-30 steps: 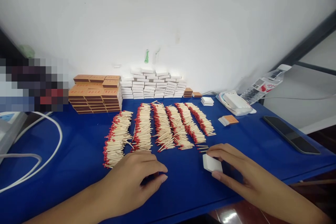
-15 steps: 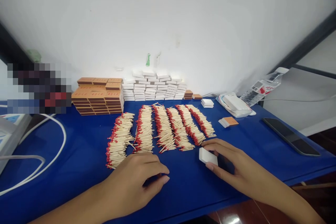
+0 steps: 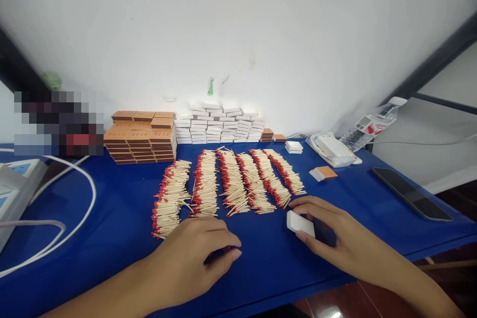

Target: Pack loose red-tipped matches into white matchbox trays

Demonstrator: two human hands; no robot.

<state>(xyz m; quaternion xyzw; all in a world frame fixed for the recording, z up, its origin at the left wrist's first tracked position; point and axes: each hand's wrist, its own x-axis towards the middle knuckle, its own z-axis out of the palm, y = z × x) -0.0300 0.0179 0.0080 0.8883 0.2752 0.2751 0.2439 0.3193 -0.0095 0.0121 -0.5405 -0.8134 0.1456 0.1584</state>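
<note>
Between the thumb and fingers of my right hand is a small white matchbox tray, held low over the blue table. My left hand rests palm down in front of the leftmost matches, fingers curved, with a small gap between thumb and index finger and nothing seen in it. Red-tipped matches lie in several long rows beyond both hands. The near end of the leftmost row is partly covered by my left hand. A half-open orange matchbox lies beyond my right hand.
Orange matchboxes are stacked at the back left, beside piled white trays along the wall. Two more white trays sit near a plastic package. A bottle and a phone lie right; white cables curve at left.
My right hand has shifted slightly to the right with the white matchbox tray. My left hand has stayed nearly still. The view has moved a little.
</note>
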